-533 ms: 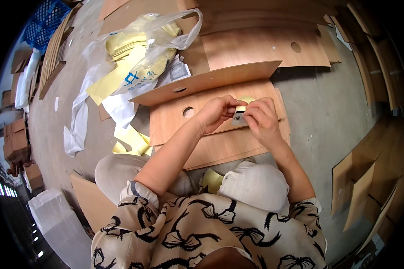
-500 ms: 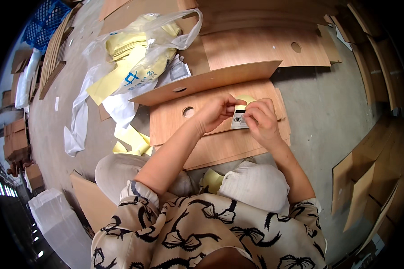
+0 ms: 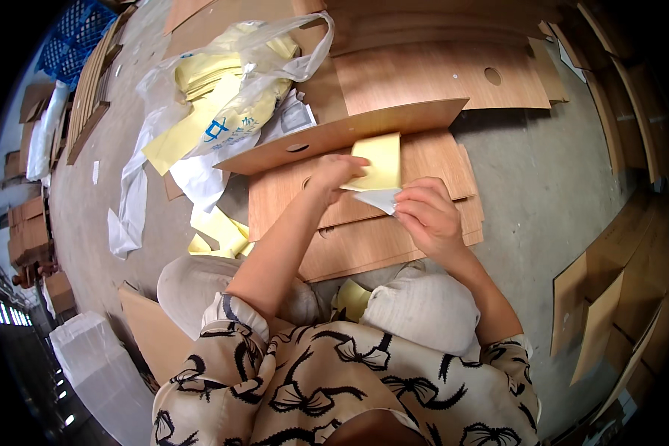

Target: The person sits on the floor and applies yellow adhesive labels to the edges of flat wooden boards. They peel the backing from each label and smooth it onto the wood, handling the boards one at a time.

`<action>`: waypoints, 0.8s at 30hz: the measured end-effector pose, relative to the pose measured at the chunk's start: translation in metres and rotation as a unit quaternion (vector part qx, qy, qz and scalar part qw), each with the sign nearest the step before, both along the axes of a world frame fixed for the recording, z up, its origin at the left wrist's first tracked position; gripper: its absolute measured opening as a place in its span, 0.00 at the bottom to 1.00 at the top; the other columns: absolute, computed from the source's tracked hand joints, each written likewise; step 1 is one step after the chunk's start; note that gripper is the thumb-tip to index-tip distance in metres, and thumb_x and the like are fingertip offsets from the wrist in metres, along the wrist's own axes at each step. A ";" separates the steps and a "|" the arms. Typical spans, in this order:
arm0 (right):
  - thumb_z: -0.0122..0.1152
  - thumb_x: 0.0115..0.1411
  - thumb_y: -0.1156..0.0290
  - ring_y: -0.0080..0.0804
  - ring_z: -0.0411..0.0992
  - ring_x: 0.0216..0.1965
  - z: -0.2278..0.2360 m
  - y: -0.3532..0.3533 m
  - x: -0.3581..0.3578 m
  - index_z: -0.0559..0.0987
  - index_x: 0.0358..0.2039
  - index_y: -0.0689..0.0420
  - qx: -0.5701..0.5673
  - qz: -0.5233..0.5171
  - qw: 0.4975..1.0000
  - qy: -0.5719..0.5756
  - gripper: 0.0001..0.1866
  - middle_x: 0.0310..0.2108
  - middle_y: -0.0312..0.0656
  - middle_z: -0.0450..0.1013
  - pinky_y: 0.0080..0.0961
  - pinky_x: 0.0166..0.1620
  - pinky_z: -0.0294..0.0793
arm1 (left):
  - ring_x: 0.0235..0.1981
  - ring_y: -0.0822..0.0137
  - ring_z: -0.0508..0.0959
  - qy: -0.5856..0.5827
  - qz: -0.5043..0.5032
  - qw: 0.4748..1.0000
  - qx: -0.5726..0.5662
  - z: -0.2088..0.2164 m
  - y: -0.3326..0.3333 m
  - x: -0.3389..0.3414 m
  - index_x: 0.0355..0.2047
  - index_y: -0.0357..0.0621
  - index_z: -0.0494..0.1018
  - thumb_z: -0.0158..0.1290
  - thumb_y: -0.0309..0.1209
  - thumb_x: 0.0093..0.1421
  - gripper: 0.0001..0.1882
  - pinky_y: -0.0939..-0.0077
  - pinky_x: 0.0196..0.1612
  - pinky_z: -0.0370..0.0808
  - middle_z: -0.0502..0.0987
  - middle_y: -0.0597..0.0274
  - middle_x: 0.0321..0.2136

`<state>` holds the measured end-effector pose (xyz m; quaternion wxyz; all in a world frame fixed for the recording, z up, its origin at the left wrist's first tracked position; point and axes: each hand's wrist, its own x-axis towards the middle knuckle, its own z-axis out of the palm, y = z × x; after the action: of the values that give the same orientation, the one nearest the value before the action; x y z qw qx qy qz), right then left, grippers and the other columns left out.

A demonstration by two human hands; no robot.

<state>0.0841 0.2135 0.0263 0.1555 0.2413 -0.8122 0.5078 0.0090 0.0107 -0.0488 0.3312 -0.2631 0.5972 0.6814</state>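
Observation:
A yellow backing sheet (image 3: 381, 157) is held up over wood-grain boards. My left hand (image 3: 334, 175) is closed on its left edge, fingertips partly behind the sheet. Below the sheet's lower edge shows a pale grey-white sticker (image 3: 380, 199); its corner is pinched between the thumb and fingers of my right hand (image 3: 429, 214). Whether the sticker is still joined to the sheet I cannot tell. Beneath my hands lie stacked wood-grain boards (image 3: 342, 249). One wood-grain panel (image 3: 394, 125) stands on edge just beyond them, with an oval hole near its left end.
To the far left, a clear plastic bag (image 3: 156, 89) holds yellow sheets (image 3: 208, 78). Crumpled yellow strips (image 3: 223, 232) lie by my left knee. More boards (image 3: 438, 78) lie at the back. Folded cardboard (image 3: 598, 297) stands at the right, a wrapped white stack (image 3: 97, 372) at the lower left.
The yellow sheet has turned and now spreads upward, its yellow face showing. The sticker's printed face has gone from sight. My left hand has shifted left, my right slightly down, widening their gap.

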 end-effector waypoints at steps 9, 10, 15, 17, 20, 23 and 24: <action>0.58 0.48 0.81 0.39 0.72 0.37 -0.031 0.057 -0.058 0.73 0.32 0.61 0.064 -0.091 0.980 -0.166 0.09 0.33 0.44 0.72 0.28 0.40 0.70 | 0.27 0.57 0.78 0.306 -0.219 0.846 -0.377 0.007 -0.005 0.007 0.35 0.45 0.78 0.43 0.27 0.55 0.13 0.65 0.35 0.74 0.77 0.48 0.26; 0.57 0.48 0.81 0.39 0.71 0.37 -0.035 0.058 -0.065 0.73 0.32 0.60 0.120 -0.081 0.981 -0.130 0.08 0.33 0.44 0.72 0.28 0.40 0.70 | 0.27 0.56 0.78 0.346 -0.280 0.787 -0.428 0.018 0.012 0.008 0.39 0.47 0.77 0.43 0.28 0.57 0.14 0.63 0.36 0.73 0.78 0.48 0.27; 0.55 0.45 0.81 0.39 0.68 0.40 -0.060 0.053 -0.084 0.74 0.33 0.55 0.219 -0.039 0.975 -0.015 0.12 0.34 0.38 0.71 0.33 0.45 0.65 | 0.28 0.56 0.78 0.371 -0.345 0.803 -0.315 0.022 0.052 -0.017 0.48 0.55 0.73 0.55 0.37 0.52 0.21 0.64 0.35 0.74 0.77 0.51 0.26; 0.55 0.44 0.81 0.37 0.67 0.41 -0.068 0.050 -0.088 0.74 0.33 0.54 0.248 -0.032 0.968 -0.005 0.13 0.36 0.36 0.70 0.33 0.47 0.64 | 0.25 0.58 0.77 0.379 -0.281 0.834 -0.284 0.014 0.063 -0.022 0.42 0.53 0.76 0.58 0.38 0.50 0.18 0.68 0.32 0.74 0.78 0.54 0.23; 0.57 0.43 0.80 0.36 0.67 0.43 -0.081 0.053 -0.092 0.75 0.35 0.54 0.238 -0.012 0.971 -0.028 0.16 0.38 0.37 0.70 0.32 0.50 0.62 | 0.24 0.58 0.77 0.337 -0.238 0.858 -0.306 -0.003 0.081 -0.026 0.35 0.50 0.79 0.56 0.38 0.51 0.12 0.68 0.31 0.74 0.77 0.55 0.21; 0.59 0.43 0.79 0.36 0.67 0.44 -0.089 0.059 -0.096 0.75 0.36 0.53 0.213 -0.067 0.974 0.038 0.16 0.40 0.39 0.70 0.32 0.51 0.63 | 0.25 0.55 0.78 0.381 -0.187 0.833 -0.356 -0.029 0.093 -0.029 0.32 0.50 0.80 0.55 0.39 0.53 0.10 0.66 0.32 0.74 0.78 0.55 0.22; 0.60 0.43 0.79 0.36 0.67 0.45 -0.086 0.060 -0.096 0.76 0.36 0.54 0.172 -0.142 0.974 0.038 0.16 0.40 0.40 0.71 0.32 0.50 0.64 | 0.26 0.55 0.78 0.385 -0.169 0.826 -0.376 -0.032 0.095 -0.031 0.32 0.51 0.80 0.55 0.39 0.54 0.10 0.66 0.32 0.74 0.78 0.55 0.22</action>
<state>-0.0122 0.2735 -0.0601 0.2132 0.1658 -0.9067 0.3240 -0.0220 0.1052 -0.0807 0.0598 0.0213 0.9213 0.3837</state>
